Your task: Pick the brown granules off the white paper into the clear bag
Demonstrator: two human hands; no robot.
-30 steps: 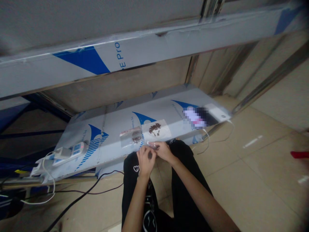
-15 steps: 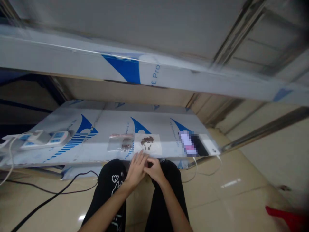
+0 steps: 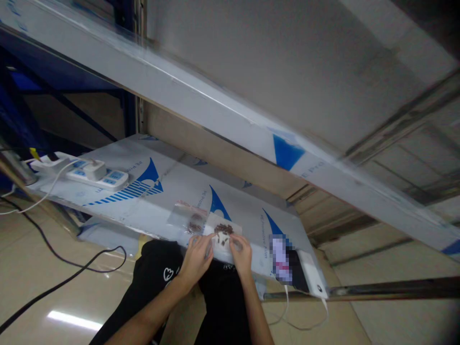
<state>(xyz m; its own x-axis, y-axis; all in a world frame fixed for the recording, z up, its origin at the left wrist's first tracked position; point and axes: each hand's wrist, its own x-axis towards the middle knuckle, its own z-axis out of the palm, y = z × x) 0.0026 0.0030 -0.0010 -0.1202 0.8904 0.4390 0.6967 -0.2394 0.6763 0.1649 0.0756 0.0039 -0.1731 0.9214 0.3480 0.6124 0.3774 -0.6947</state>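
Observation:
A loose pile of small dark-brown pieces (image 3: 223, 228) lies on a white sheet (image 3: 235, 231) near the shelf's front edge; a few lie apart on its nearer part. My left hand (image 3: 197, 258) is at the sheet's left front corner, its fingers curled and thumb drawn in. At the right front corner is my right hand (image 3: 242, 254), thumb and forefinger bent toward each other beside the pieces. Whatever either hand pinches is too small to make out. Left of the sheet lies a clear zip bag (image 3: 183, 218) with more brown pieces inside.
A phone (image 3: 282, 258) with a blurred screen lies to the right, next to a white power bank (image 3: 313, 275) with cables. On the left sits a power strip (image 3: 117, 179) with plugs. An upper shelf beam (image 3: 201, 108) crosses overhead. A black cable (image 3: 72, 275) runs across the floor.
My hands, together at the shelf edge before, have parted and moved forward to either side of the white sheet. The whole view has tilted.

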